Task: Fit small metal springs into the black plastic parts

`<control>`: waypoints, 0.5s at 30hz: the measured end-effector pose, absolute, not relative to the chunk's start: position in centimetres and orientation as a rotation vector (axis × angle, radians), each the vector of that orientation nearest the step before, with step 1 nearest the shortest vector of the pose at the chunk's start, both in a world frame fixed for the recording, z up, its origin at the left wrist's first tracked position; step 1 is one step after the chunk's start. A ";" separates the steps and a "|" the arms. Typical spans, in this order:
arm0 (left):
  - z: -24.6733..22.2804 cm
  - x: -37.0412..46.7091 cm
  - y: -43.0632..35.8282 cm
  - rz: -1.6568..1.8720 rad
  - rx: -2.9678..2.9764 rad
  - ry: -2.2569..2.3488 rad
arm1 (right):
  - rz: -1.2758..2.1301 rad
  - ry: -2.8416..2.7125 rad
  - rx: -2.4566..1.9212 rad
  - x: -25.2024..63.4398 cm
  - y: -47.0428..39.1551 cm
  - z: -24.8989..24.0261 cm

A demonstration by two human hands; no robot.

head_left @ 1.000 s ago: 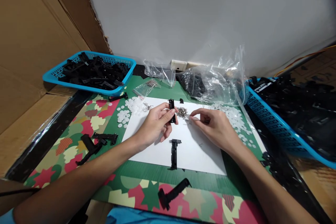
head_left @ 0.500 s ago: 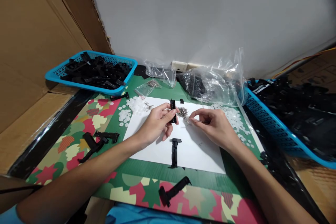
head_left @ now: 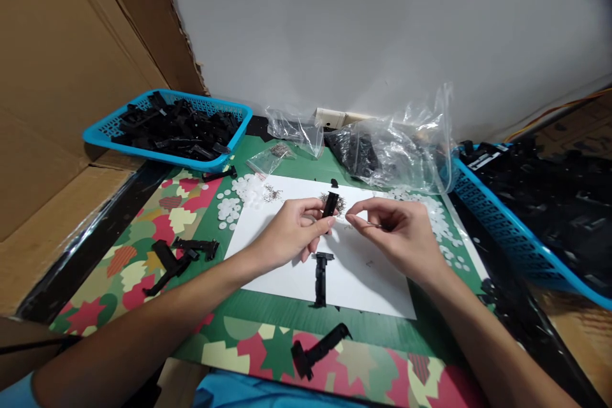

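Over the white paper [head_left: 282, 277], my left hand [head_left: 299, 229] grips a small black plastic part [head_left: 331, 204] between thumb and fingers, its top end tipped to the right. To its right, my right hand [head_left: 394, 229] is closed in a pinch, thumb against forefinger; whatever lies between the tips is too small to make out. Behind the held part is a pile of tiny metal pieces [head_left: 340, 205], partly covered. A second black plastic part [head_left: 321, 280] lies on the paper below my left hand, and another [head_left: 319, 350] rests near the front edge.
Blue baskets of black parts stand at left [head_left: 165, 154] and right [head_left: 519, 229]. Clear plastic bags [head_left: 406, 156] lie along the wall. White discs are scattered at left [head_left: 229, 210] and right [head_left: 437, 220]. Several black parts [head_left: 179, 258] lie on the patterned board, left.
The black part in my left hand has turned and shifted right, from upright to tilted. My right hand keeps its pinch, slightly further right in view.
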State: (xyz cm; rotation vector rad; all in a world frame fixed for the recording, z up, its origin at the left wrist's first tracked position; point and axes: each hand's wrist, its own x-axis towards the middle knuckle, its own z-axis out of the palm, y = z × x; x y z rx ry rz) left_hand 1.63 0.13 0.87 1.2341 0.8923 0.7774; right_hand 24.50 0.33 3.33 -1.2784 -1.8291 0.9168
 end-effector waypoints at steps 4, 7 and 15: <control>1.5 1.8 0.0 0.755 1.216 0.897 | 0.971 -1.780 -1.261 24.3 0.0 3.4; 1.8 1.9 -0.1 0.810 1.210 0.919 | 1.007 -1.773 -1.257 24.1 0.0 3.4; 1.4 1.8 -0.2 0.806 1.212 0.959 | 1.048 -1.794 -1.251 24.2 0.1 3.3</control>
